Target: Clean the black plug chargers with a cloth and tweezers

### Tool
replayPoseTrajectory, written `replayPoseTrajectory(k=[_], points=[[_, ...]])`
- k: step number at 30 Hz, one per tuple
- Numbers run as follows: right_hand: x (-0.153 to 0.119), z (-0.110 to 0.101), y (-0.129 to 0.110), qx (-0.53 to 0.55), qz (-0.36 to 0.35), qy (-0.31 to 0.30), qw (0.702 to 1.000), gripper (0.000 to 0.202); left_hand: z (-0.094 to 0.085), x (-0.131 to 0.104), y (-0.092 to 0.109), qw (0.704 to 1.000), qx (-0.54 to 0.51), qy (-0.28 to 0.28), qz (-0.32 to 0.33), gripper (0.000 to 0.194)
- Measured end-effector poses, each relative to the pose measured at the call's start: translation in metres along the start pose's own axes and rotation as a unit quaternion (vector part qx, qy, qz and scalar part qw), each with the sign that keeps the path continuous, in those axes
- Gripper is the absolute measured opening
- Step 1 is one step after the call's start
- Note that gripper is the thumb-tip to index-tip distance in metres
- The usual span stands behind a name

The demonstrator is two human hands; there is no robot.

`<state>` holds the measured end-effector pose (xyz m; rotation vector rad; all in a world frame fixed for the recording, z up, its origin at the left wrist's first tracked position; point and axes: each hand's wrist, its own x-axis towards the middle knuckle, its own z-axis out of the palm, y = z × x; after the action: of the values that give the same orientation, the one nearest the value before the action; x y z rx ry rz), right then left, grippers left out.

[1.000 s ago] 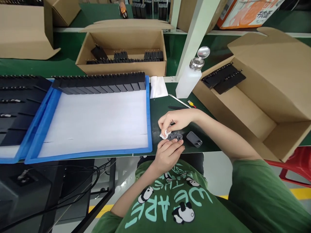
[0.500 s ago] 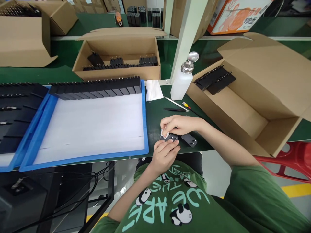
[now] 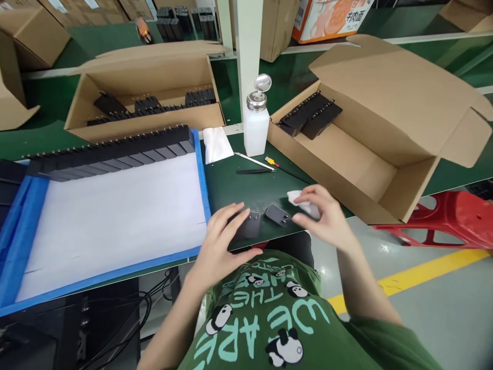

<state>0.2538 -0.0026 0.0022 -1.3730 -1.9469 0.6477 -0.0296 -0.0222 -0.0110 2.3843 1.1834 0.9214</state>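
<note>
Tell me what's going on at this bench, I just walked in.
Someone in a green shirt is at the green bench. The open left hand is at a dark plug adapter. The right hand is at a crumpled white cloth; whether it holds it is unclear. Another adapter lies between the hands.

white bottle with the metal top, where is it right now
In the head view, the white bottle stands just right of centre, in front of the pale post, between the folded white cloth and the right-hand open cardboard box.
</note>
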Motion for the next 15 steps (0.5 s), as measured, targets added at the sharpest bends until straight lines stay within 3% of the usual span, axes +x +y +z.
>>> replayPoseTrajectory(k=[2,4,7,10,12,15], points=[[-0.019,0.021,-0.005,-0.014,0.018,0.005,1.0,0.047,-0.007,0.009,-0.008,0.993,-0.014,-0.111,-0.029,0.086],[-0.021,0.035,-0.005,-0.011,0.013,-0.014,1.0,0.043,-0.008,0.015,-0.016,0.984,-0.024,-0.164,-0.057,0.09],[-0.001,0.032,0.004,0.033,-0.058,-0.126,0.99,0.029,-0.006,0.017,-0.023,0.979,-0.033,-0.186,-0.077,0.082],[0.026,0.014,0.017,0.087,-0.143,-0.259,0.951,0.041,-0.006,0.016,-0.025,0.979,-0.04,-0.186,-0.078,0.064],[0.037,0.004,0.023,0.096,-0.159,-0.292,0.938,0.053,-0.006,0.016,-0.025,0.979,-0.047,-0.181,-0.076,0.059],[0.038,-0.004,0.028,0.067,-0.138,-0.264,0.952,0.058,-0.004,0.017,-0.026,0.98,-0.059,-0.174,-0.072,0.059]])
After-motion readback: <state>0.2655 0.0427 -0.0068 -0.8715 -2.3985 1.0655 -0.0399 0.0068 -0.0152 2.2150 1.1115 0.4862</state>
